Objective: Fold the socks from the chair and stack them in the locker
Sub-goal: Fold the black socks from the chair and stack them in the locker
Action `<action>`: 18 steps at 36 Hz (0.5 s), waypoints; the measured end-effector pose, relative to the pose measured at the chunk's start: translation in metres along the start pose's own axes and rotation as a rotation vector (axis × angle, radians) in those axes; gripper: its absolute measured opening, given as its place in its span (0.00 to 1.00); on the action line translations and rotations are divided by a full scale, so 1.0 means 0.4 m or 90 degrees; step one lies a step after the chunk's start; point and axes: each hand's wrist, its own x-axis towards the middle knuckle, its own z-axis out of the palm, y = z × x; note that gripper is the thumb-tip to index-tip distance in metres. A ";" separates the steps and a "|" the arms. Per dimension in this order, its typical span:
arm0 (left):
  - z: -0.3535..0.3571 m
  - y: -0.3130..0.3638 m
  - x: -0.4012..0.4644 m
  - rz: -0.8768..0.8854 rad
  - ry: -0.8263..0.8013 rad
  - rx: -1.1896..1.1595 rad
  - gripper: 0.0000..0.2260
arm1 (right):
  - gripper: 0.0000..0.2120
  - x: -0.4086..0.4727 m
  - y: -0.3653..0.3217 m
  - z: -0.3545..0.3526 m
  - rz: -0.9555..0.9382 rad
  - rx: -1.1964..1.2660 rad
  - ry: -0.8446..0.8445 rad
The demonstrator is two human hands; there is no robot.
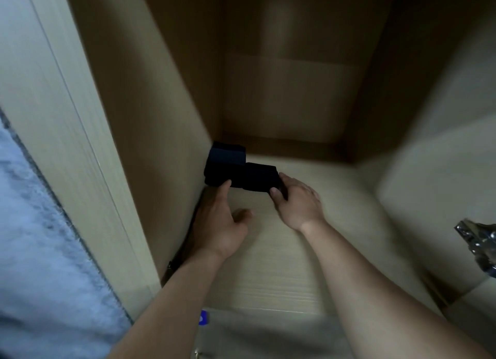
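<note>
Inside the locker, a small stack of dark blue folded socks (225,161) sits in the back left corner of the pale wooden shelf (295,264). Just in front and to its right lies another dark folded sock (259,180), touching the stack. My right hand (298,200) grips this sock at its right end, thumb on the near edge and fingers over the far side. My left hand (217,224) reaches in along the left wall. Its index finger is straight and touches the sock's left near corner, with the thumb held apart.
The locker's left wall (150,117) stands close beside my left hand, and the back panel is dim. A shiny metal fitting (480,240) juts in at the right edge. Bluish fabric (35,251) lies outside the locker at the left. A small blue tag (204,317) marks the shelf's front edge.
</note>
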 end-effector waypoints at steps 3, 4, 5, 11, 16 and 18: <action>-0.006 0.001 -0.011 -0.006 -0.018 -0.017 0.37 | 0.28 -0.021 -0.004 -0.003 -0.001 -0.002 0.004; -0.008 0.004 -0.018 -0.010 -0.027 -0.017 0.37 | 0.29 -0.030 -0.004 -0.002 -0.003 -0.003 0.001; -0.010 0.008 -0.026 -0.009 -0.034 -0.006 0.37 | 0.30 -0.039 -0.003 -0.001 -0.004 -0.005 -0.002; -0.005 0.022 -0.090 -0.006 -0.087 0.029 0.34 | 0.29 -0.129 0.001 0.003 -0.012 -0.019 0.009; -0.026 0.028 -0.190 0.033 -0.159 -0.014 0.30 | 0.25 -0.240 -0.029 -0.011 0.003 0.029 0.003; -0.054 0.042 -0.237 0.071 -0.135 -0.012 0.30 | 0.23 -0.293 -0.052 -0.029 0.006 0.095 -0.018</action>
